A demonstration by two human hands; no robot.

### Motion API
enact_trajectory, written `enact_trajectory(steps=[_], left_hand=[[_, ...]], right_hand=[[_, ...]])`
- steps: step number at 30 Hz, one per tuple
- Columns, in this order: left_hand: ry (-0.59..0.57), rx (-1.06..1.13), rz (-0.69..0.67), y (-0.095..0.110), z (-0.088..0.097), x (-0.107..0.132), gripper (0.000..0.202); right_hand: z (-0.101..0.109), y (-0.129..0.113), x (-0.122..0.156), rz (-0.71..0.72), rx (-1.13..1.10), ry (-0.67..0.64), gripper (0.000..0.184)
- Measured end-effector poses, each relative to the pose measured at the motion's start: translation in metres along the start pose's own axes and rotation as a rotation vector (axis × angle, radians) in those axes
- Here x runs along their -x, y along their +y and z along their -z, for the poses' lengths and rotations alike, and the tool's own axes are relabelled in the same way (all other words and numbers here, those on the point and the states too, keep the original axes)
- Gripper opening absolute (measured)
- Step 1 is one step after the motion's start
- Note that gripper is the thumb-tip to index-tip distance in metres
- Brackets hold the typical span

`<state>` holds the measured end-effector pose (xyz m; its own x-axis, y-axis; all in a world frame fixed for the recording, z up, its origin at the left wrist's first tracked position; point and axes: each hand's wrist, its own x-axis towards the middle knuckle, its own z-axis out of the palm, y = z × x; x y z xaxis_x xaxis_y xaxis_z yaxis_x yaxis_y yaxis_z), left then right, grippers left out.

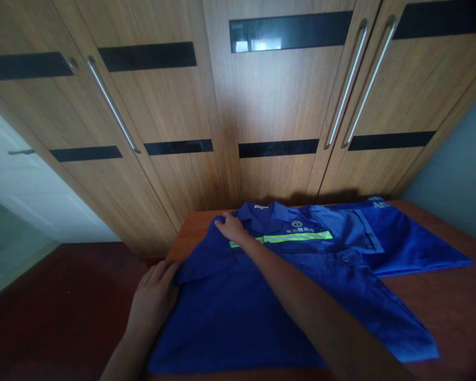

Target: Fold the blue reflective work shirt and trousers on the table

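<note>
A blue short-sleeved work shirt [238,312] lies spread on the wooden table, collar toward the wardrobe. It has a yellow-green reflective stripe across the chest and a printed logo. My right hand [232,228] reaches across the shirt, fingers closed on the cloth at the left shoulder, beside the collar. At the sleeve's lower left corner, my left hand [154,293] is closed on the shirt's edge; its fingertips are partly hidden by the cloth. The left part of the shirt looks folded inward, while the right sleeve lies outspread.
Another blue cloth item [412,241] with pale lettering lies at the right, partly under the shirt. The reddish-brown table [416,296] stands against a wooden wardrobe [273,100] with long metal handles. A white door [27,174] is at the left, a pale wall at the right.
</note>
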<state>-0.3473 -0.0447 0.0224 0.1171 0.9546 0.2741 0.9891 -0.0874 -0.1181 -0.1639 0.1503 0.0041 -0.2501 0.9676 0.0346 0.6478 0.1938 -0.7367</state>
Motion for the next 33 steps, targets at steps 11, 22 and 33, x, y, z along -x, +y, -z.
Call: enact_trajectory(steps=[11, 22, 33], left_hand=[[-0.039, 0.089, -0.039, 0.004, -0.006, -0.004, 0.040], [-0.025, 0.269, -0.261, -0.018, -0.009, -0.005, 0.057], [-0.108, 0.105, -0.311, 0.060, -0.017, -0.065, 0.053]], right_hand=[[0.015, -0.005, 0.034, 0.121, -0.055, -0.065, 0.060], [0.023, 0.014, 0.059, 0.208, 0.151, -0.014, 0.050], [0.077, 0.038, 0.092, 0.292, 0.136, 0.171, 0.033]])
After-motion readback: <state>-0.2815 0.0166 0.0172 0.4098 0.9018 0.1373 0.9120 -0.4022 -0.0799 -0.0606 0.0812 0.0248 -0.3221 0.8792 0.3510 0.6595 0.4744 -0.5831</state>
